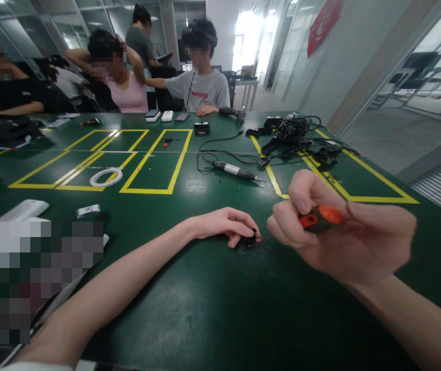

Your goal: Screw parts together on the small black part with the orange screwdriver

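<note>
In my right hand (359,247) I hold a screwdriver (324,218) by its stubby dark handle with orange patches, its rounded orange butt towards my right and its thin, blurred shaft running left and slightly down. Under the fingers of my left hand (220,224) I have a small black part (246,242), ridged along its lower side, low at the green tabletop (189,309); I cannot tell whether the shaft's tip touches it.
</note>
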The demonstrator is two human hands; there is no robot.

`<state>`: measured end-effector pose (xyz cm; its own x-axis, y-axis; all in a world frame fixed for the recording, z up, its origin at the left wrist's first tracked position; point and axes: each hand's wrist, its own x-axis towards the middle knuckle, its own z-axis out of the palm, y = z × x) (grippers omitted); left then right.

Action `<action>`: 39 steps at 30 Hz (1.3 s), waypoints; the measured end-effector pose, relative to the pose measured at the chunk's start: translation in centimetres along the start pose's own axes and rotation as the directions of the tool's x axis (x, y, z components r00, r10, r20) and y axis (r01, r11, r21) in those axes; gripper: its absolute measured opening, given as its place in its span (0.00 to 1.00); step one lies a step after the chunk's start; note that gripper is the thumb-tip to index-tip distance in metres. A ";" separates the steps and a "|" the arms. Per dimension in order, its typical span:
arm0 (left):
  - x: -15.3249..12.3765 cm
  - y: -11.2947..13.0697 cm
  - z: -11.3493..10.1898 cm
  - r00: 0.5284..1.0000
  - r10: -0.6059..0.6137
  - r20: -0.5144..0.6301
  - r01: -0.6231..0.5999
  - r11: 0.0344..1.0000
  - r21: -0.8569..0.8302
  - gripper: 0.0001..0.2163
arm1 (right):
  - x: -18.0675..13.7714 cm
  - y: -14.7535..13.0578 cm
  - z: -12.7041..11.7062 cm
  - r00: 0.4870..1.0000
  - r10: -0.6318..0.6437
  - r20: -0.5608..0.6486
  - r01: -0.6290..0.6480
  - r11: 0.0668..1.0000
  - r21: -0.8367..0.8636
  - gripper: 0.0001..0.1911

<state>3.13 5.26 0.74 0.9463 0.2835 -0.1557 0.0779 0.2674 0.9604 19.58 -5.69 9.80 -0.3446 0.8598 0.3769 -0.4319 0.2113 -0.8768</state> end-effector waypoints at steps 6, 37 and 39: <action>0.0 0.1 0.0 1.000 0.002 -0.002 -0.002 0.999 0.032 0.14 | 0.1 0.1 0.2 0.999 -0.044 0.011 0.045 0.998 -0.050 0.11; -0.1 -0.1 -0.2 1.000 -0.021 0.010 0.021 1.000 0.022 0.22 | 0.6 0.8 0.2 0.999 -0.022 -0.027 0.020 0.999 -0.038 0.26; 0.0 -0.1 -0.2 1.000 -0.029 0.013 0.028 0.999 0.018 0.22 | 0.5 0.7 0.2 1.000 0.000 -0.020 0.000 1.000 -0.028 0.29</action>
<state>3.02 5.45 0.61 0.9476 0.2637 -0.1800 0.1104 0.2585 0.9597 18.94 -5.14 9.40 -0.3275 0.8690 0.3710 -0.4079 0.2242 -0.8851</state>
